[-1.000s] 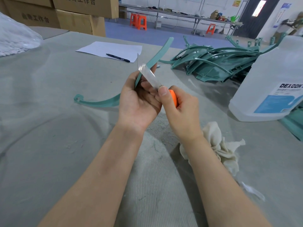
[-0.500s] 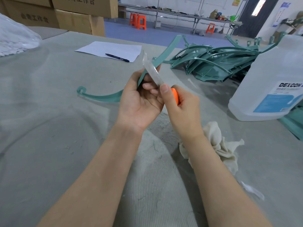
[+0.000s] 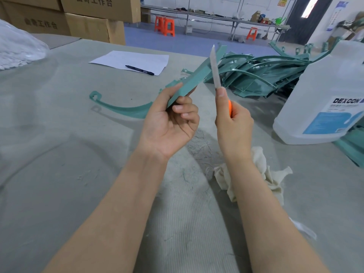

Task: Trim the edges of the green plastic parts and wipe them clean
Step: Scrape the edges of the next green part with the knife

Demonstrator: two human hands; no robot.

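Observation:
My left hand (image 3: 169,123) grips a long curved green plastic part (image 3: 189,81) near its middle, above the table. Its hooked left end (image 3: 95,95) rests near the grey mat. My right hand (image 3: 233,125) holds an orange-handled knife (image 3: 215,69) with its pale blade pointing up. The blade stands just right of the part and apart from it. A pile of several more green parts (image 3: 254,75) lies behind the blade. A crumpled white cloth (image 3: 262,174) lies on the mat under my right forearm.
A large translucent DEXCON jug (image 3: 327,99) stands at the right. A sheet of paper (image 3: 134,61) with a black pen (image 3: 139,69) lies at the back of the grey mat (image 3: 59,154). Cardboard boxes (image 3: 88,18) are stacked at back left, beside a plastic bag (image 3: 17,48).
My hands have drawn apart. The blade left the part's edge and now points upright to the right. My left hand turned the part so its flat face shows.

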